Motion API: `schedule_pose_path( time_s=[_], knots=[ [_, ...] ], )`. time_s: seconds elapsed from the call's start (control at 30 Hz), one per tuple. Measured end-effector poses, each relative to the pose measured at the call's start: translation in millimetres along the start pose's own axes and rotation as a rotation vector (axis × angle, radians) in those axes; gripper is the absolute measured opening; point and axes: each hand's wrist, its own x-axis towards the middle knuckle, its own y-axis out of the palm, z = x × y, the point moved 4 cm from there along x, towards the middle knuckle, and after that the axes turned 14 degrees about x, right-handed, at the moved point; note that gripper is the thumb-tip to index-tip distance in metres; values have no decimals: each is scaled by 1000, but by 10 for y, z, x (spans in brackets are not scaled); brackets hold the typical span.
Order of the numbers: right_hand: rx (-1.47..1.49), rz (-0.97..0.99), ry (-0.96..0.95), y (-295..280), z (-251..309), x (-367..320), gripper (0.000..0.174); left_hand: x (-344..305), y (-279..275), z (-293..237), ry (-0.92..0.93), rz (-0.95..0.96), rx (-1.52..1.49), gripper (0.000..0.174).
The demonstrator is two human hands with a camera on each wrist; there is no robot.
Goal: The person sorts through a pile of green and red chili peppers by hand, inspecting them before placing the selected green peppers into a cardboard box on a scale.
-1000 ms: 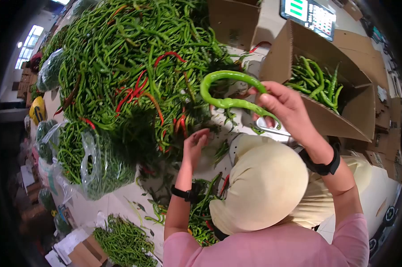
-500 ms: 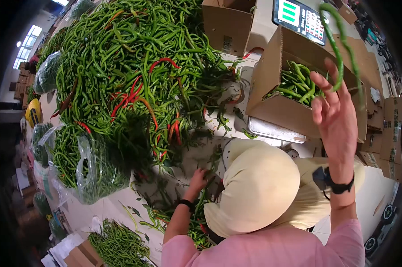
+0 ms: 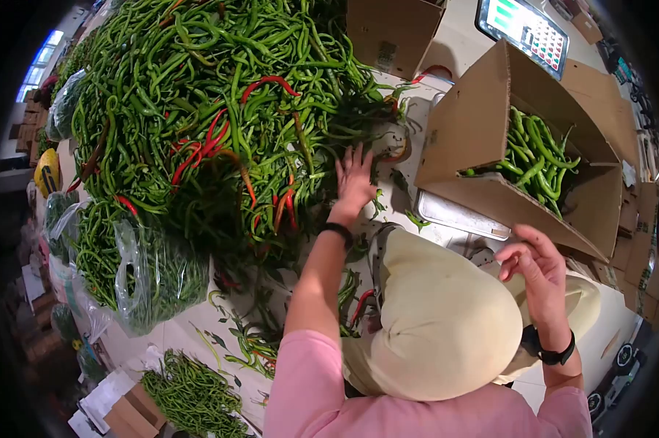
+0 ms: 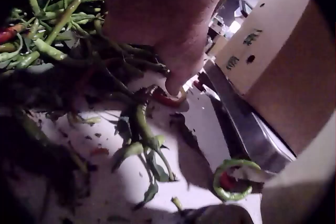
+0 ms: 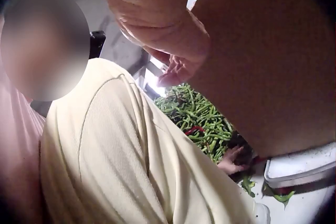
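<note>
A large heap of green peppers [image 3: 198, 87] with a few red peppers [image 3: 212, 139] fills the left of the head view. At the heap's right edge the left hand [image 3: 355, 179] reaches in with fingers spread, and no pepper shows in its grasp. The right hand [image 3: 537, 274] is raised over the person's knee, fingers loosely bent and holding nothing, near the front side of a cardboard box [image 3: 461, 117]. Inside that box lie several green peppers [image 3: 537, 157]. In the right wrist view the right hand [image 5: 168, 45] hangs beside the box wall, also without a pepper.
A metal tray [image 3: 461, 215] sits under the box, with a lit scale display [image 3: 523, 33] behind. Another box [image 3: 391, 36] stands at the top. A plastic bag of peppers [image 3: 136, 277] and a smaller pepper pile [image 3: 190, 394] lie at left. Leaves and loose peppers litter the floor.
The long green pepper has left the right hand, which has come down from beside the box toward the knee. The left hand has moved up and forward to the heap's edge.
</note>
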Motion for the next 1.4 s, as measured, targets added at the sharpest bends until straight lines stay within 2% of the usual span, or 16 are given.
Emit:
schedule_pose_path(
  time_s=[0.07, 0.17, 0.3, 0.33, 0.43, 0.57, 0.67, 0.77, 0.87, 0.97, 1.03, 1.1, 1.13, 1.23, 1.27, 1.4],
  knots=[
    [8, -6, 28, 0, -74, 73, 37, 338, 57, 7, -123, 108, 135, 91],
    [15, 1, 74, -4, -175, 145, 35, 481, 38, 125, -128, 195, 61, 100],
    [-5, 47, 118, 54, -275, 288, 32, 520, 148, 268, 4, 281, 153, 90],
    [-9, 56, 137, 97, -293, 341, 29, 467, 94, 282, 51, 207, 118, 76],
    [-8, 154, 170, 202, -452, 578, 28, 178, 225, 357, 82, 191, 45, 63],
    [-58, 280, 240, 283, -952, 1038, 28, -626, 135, 480, 122, -132, -117, 36],
    [-12, 340, 342, 339, -1484, 1261, 29, -1168, -50, 598, 12, -315, -403, 25],
    [-11, 395, 441, 504, -1803, 1369, 31, -1505, -478, 764, -419, -407, -1147, 15],
    [59, 451, 548, 747, -1980, 1373, 35, -1782, -894, 752, -606, -526, -1461, 16],
    [230, 453, 668, 1018, -1968, 1363, 39, -1909, -1108, 560, -525, -365, -1165, 16],
    [345, 460, 703, 1150, -1918, 1367, 39, -1907, -1149, 342, -324, -273, -1099, 17],
    [356, 441, 619, 1146, -1931, 1453, 32, -1884, -1236, 107, -101, -238, -928, 18],
    [335, 444, 567, 1120, -1969, 1503, 30, -1875, -1209, 74, -74, -243, -976, 18],
    [338, 395, 439, 1062, -1905, 1534, 23, -1847, -1062, 168, -252, -188, -1324, 17],
    [367, 372, 409, 1035, -1875, 1541, 23, -1852, -1033, 245, -425, -143, -1241, 17],
    [438, 281, 396, 890, -1772, 1573, 24, -1794, -629, 583, -608, 50, -1254, 19]
  ],
)
